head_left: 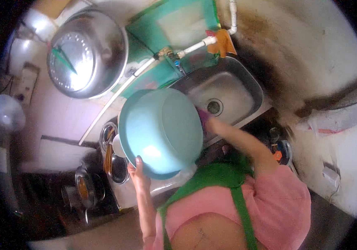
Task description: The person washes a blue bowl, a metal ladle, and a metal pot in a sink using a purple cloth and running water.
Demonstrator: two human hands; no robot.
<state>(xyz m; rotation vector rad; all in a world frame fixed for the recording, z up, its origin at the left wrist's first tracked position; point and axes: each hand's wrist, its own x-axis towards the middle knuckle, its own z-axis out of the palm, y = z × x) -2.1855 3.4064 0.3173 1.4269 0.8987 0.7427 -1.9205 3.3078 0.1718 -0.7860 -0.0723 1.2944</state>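
Note:
A large light-blue basin (162, 129) is tipped on its side over the counter, its rounded outside and base facing me. My left hand (139, 171) grips its rim at the lower left, with the thumb on the outer wall. On the basin's right side, my right hand (212, 126) holds a purple cloth (203, 118) against or close to the base. Most of the right fingers are hidden by the cloth and basin. Just beyond this hand lies the metal sink (232, 89), with its round drain showing and a tap (177, 63) at its back edge.
A big steel basin (91, 54) hangs at the upper left. White pipe (145, 66) runs along the green-backed wall, and an orange cloth (224, 43) drapes over it. Left of the blue basin are chopsticks (108, 160) and metal containers. A pan (87, 187) stands farther left.

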